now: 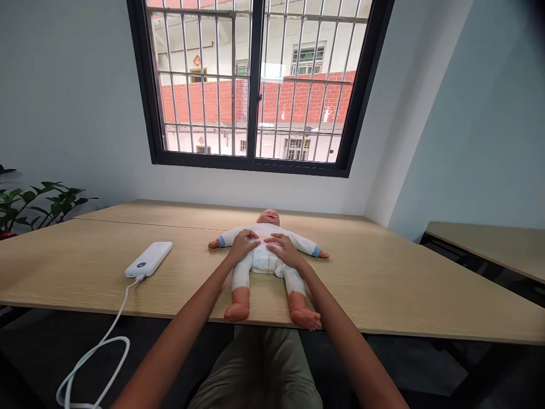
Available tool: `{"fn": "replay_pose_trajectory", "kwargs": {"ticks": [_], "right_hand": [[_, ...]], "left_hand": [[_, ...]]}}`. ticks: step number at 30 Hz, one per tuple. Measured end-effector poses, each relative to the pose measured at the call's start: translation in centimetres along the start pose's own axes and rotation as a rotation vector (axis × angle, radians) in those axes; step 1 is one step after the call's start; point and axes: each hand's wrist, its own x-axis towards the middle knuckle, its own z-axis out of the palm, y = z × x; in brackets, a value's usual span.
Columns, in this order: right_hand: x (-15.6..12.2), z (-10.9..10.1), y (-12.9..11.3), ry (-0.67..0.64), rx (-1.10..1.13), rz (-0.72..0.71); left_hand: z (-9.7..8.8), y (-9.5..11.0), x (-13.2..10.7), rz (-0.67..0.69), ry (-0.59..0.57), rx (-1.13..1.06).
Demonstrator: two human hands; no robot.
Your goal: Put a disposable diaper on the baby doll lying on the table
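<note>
A baby doll (263,262) lies on its back at the centre of the frame, on a pale wood-grain bench (374,287). Its long axis runs straight away from the person, with the head at the far end, the bare feet near the front edge and the arms spread out to either side. Both hands reach in from the bottom corners and rest on its torso, about equally near it. The left grip (243,245) is open, palm down, its fingers spread over the chest and pointing up and right. The right grip (283,250) lies just as open beside it, fingers pointing up and left, and neither closes on anything. The doll wears a soft white onesie (260,262) with blue cuffs, and its head (268,217) and feet are smooth, moulded vinyl. Left of the doll, a flat white power bank (149,259) lies on the bench, well apart from the left grip, and its white cable (114,324) drops over the front edge and loops at lower left
</note>
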Motion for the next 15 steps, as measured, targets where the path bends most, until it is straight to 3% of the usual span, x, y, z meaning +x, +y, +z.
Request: {"fn": "replay_pose_trajectory", "kwargs": {"ticks": [8, 15], "right_hand": [[-0.07, -0.06, -0.43, 0.027, 0.014, -0.078], [0.02, -0.03, -0.15, 0.01, -0.011, -0.033]], "left_hand": [[-0.08, -0.08, 0.05, -0.013, 0.027, 0.017], [0.05, -0.12, 0.08, -0.036, 0.044, 0.003]]}}
